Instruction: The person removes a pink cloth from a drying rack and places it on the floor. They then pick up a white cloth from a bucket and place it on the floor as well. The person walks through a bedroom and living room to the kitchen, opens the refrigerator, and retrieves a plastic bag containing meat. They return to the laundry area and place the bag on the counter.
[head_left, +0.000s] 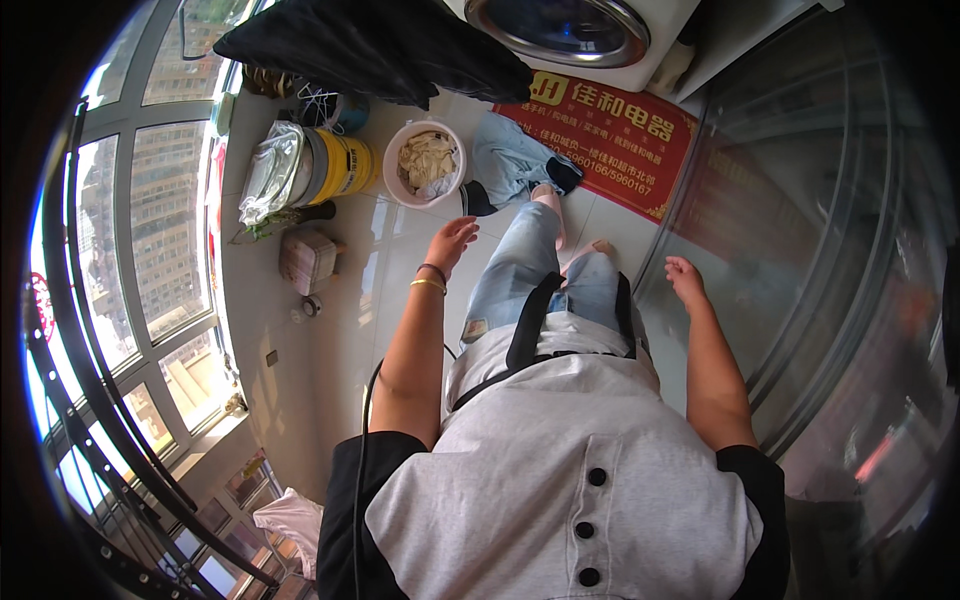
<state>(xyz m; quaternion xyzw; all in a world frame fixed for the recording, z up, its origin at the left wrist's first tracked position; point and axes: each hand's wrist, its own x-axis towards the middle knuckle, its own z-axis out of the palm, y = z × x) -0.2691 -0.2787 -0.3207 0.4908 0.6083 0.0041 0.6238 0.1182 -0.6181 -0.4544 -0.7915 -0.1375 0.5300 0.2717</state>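
My left hand (450, 246) hangs in the air over the tiled floor, holding nothing, its fingers apart and a bangle at the wrist. Nearest to it are a pink tub (394, 161) with cream cloths (429, 159) inside and a dark cloth (478, 201) on the floor. My right hand (685, 280) is raised beside the glass sliding door, also empty, with its fingers loosely curled. In front of my feet, a light blue denim garment (504, 154) with dark parts lies crumpled, partly on a red mat (660, 169).
A front-loading washing machine (652, 22) stands ahead, with a black garment (375, 45) hanging at its left. Yellow buckets (341, 166) and a checked stool (307, 261) stand along the left. The glass door (757, 225) bounds the right side; windows (172, 217) line the left wall.
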